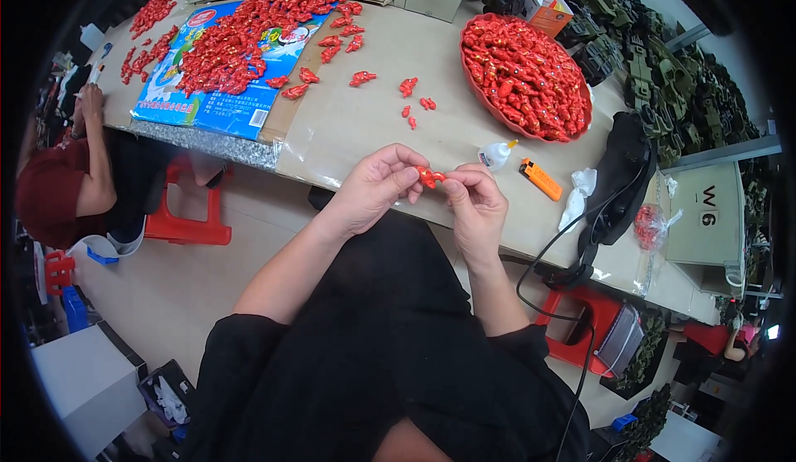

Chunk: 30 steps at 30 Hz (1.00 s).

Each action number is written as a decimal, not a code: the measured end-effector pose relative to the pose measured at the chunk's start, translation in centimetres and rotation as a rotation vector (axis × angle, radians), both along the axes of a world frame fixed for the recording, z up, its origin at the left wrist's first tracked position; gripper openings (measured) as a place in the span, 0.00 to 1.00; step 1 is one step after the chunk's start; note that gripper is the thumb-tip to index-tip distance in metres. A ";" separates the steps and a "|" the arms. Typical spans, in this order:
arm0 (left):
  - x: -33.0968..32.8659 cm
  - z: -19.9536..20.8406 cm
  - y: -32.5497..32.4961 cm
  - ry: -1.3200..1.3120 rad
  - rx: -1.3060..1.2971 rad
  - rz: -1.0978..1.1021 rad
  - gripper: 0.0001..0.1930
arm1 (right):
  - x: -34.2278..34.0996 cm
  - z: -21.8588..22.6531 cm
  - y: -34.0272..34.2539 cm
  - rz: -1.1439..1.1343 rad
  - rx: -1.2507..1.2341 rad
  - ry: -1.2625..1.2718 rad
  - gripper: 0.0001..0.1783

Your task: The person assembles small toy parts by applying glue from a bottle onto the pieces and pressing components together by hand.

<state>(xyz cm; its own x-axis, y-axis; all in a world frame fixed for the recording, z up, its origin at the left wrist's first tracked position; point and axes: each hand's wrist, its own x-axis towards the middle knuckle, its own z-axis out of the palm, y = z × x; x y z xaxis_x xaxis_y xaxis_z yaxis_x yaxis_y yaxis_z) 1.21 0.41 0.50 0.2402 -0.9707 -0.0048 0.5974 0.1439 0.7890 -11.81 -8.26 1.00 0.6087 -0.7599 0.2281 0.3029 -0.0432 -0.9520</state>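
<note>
Just beyond the table's near edge, a small shiny red piece (429, 177) with a lumpy shape and gold-coloured flecks is held between both hands. My left hand (375, 187) pinches one end between thumb and fingers. The thumb and fingertips of my right hand (479, 206) close on the other end. Fingers cover part of the piece, so its full shape is hidden. A white squeeze bottle (493, 157) with a yellow tip lies just past my right hand. To its right is an orange lighter-like object (541, 180). Several similar loose red pieces (409, 87) lie ahead.
A red basin (569, 139) heaped with red pieces stands at the far right. More are piled on a blue printed sheet (224, 119) at left. A crumpled white tissue (578, 198) and a black bag (623, 172) with a cable lie rightward. Another person (70, 172) sits at left.
</note>
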 end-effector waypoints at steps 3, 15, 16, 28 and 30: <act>-0.1 0.0 0.1 -0.003 0.006 0.010 0.06 | 0.0 -0.2 0.1 -0.013 -0.076 0.024 0.02; -0.1 -0.1 0.0 -0.049 0.021 0.016 0.06 | 0.2 -0.2 0.1 -0.024 -0.126 0.023 0.03; -0.1 -0.1 0.0 -0.049 0.021 0.017 0.06 | 0.2 -0.1 0.2 -0.023 -0.126 0.024 0.03; -0.1 -0.1 0.0 -0.110 0.036 0.017 0.06 | 0.0 -0.1 -0.2 -0.011 -0.133 0.079 0.03; -0.1 -0.1 0.0 -0.106 0.035 0.026 0.06 | 0.0 0.0 -0.2 0.000 -0.138 0.085 0.02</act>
<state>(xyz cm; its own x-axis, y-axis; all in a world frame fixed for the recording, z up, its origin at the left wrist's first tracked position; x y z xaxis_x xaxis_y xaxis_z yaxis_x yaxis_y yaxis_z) 1.13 0.46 0.40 0.2667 -0.9637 -0.0121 0.5065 0.1295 0.8525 -11.79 -8.49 1.00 0.6305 -0.7247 0.2779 0.2218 -0.1749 -0.9593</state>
